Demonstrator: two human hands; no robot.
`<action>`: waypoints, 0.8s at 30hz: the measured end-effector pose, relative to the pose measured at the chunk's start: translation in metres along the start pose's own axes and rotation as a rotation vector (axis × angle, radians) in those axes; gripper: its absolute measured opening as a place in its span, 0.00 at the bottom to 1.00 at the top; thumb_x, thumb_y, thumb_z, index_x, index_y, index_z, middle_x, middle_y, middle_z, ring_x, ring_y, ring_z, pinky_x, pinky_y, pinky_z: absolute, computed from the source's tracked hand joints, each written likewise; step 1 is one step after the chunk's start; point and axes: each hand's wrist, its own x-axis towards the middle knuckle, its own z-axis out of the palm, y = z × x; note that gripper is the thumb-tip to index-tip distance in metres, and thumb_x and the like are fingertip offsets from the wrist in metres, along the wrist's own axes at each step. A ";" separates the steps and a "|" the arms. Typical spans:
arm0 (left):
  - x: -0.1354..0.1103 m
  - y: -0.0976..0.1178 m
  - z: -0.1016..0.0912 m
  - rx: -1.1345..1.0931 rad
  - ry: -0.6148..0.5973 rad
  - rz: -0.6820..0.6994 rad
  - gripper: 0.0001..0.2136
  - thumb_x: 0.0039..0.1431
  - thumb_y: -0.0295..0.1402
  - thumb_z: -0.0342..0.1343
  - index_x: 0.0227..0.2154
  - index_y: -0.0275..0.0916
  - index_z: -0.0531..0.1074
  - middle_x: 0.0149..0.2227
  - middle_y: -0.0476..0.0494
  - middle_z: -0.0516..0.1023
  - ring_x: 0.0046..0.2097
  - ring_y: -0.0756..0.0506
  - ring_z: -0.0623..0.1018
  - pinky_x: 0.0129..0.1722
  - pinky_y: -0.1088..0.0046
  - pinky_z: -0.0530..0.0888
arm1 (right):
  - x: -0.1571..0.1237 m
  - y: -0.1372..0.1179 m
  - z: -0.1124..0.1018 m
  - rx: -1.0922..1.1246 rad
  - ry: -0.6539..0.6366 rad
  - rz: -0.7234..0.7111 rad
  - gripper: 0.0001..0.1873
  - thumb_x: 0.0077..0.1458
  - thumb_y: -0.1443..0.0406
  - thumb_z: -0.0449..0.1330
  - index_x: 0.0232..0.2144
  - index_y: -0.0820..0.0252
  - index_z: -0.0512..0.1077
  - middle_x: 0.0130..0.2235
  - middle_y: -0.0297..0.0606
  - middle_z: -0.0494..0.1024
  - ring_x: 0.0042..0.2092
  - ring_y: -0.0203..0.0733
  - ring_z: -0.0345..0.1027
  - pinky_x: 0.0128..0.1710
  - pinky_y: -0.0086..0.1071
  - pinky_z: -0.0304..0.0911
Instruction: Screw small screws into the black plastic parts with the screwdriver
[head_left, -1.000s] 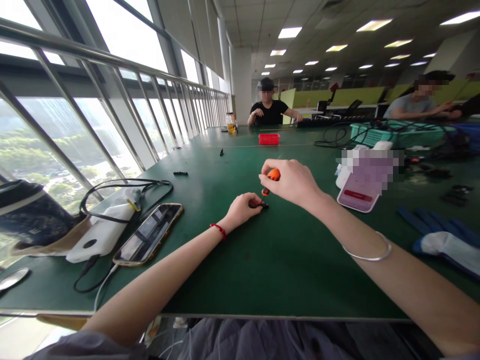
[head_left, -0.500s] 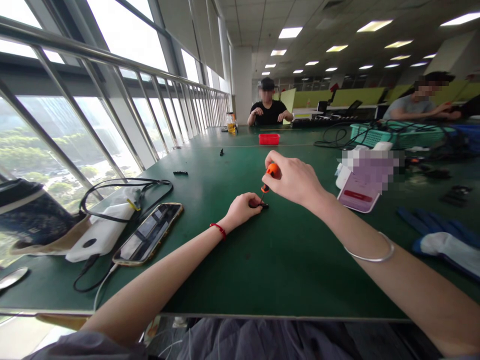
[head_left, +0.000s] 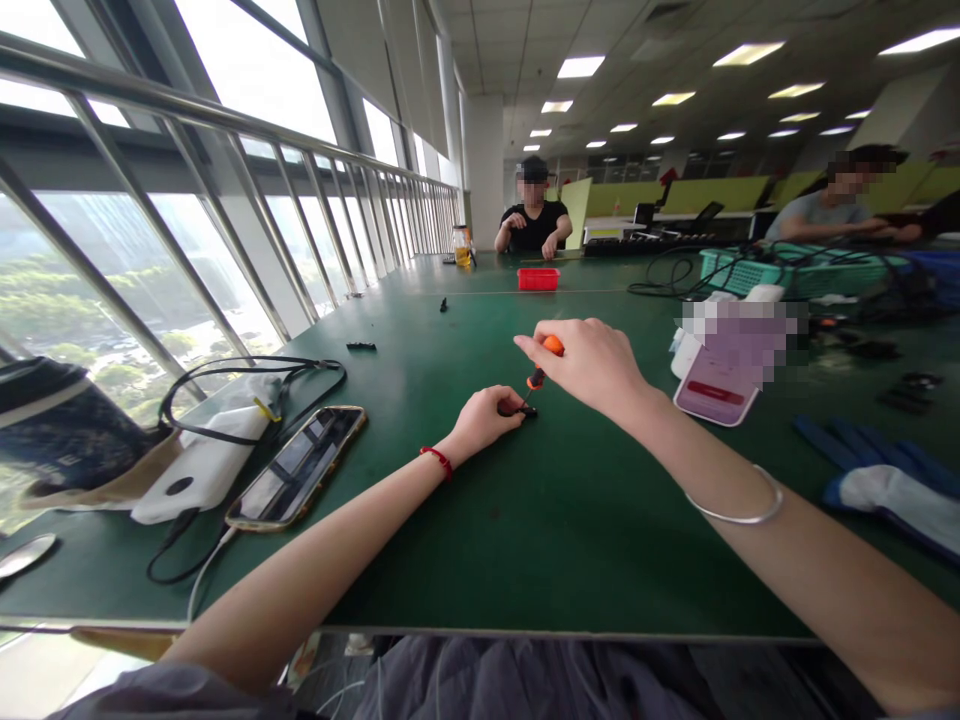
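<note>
My right hand (head_left: pixel 589 360) is closed round the orange handle of a small screwdriver (head_left: pixel 545 358), which stands almost upright with its tip down on a small black part (head_left: pixel 526 410). My left hand (head_left: pixel 484 417) rests on the green table (head_left: pixel 480 520) and pinches that black part, holding it against the tabletop. A red string circles my left wrist and a thin silver bangle my right forearm.
A phone (head_left: pixel 298 465), a white power bank (head_left: pixel 206 462) with black cables and a dark bag (head_left: pixel 60 430) lie at the left. Blue and white gloves (head_left: pixel 885 470) and a pink device (head_left: pixel 716 385) lie at the right. A red tray (head_left: pixel 538 278) and two seated people are far back.
My right hand has turned slightly on the screwdriver handle, fingers shifting round it. My left hand and the black part have stayed in place.
</note>
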 end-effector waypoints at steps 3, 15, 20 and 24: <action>0.000 0.001 0.000 -0.011 0.003 0.003 0.05 0.46 0.27 0.57 0.29 0.35 0.73 0.31 0.46 0.78 0.33 0.49 0.74 0.36 0.74 0.71 | 0.001 0.000 0.001 0.008 0.031 -0.004 0.10 0.51 0.58 0.53 0.35 0.54 0.68 0.26 0.33 0.73 0.25 0.38 0.63 0.24 0.29 0.46; 0.000 0.000 -0.001 0.001 0.013 0.012 0.03 0.46 0.28 0.57 0.27 0.36 0.73 0.31 0.46 0.78 0.32 0.49 0.74 0.35 0.74 0.72 | -0.001 -0.002 0.001 0.024 0.024 -0.035 0.13 0.49 0.58 0.55 0.38 0.54 0.66 0.29 0.33 0.74 0.26 0.38 0.63 0.24 0.29 0.46; -0.001 0.000 -0.001 -0.007 0.021 0.011 0.04 0.46 0.27 0.57 0.28 0.36 0.73 0.31 0.46 0.78 0.33 0.49 0.75 0.36 0.74 0.72 | 0.000 -0.001 0.002 -0.010 0.018 -0.001 0.15 0.58 0.56 0.46 0.27 0.55 0.67 0.22 0.33 0.71 0.24 0.38 0.61 0.23 0.30 0.44; -0.001 0.000 0.000 -0.009 0.013 0.008 0.05 0.46 0.27 0.57 0.28 0.36 0.73 0.32 0.46 0.78 0.33 0.49 0.75 0.36 0.74 0.72 | 0.000 0.001 0.001 0.004 0.037 0.003 0.10 0.51 0.59 0.53 0.37 0.54 0.67 0.26 0.33 0.73 0.24 0.38 0.61 0.24 0.29 0.45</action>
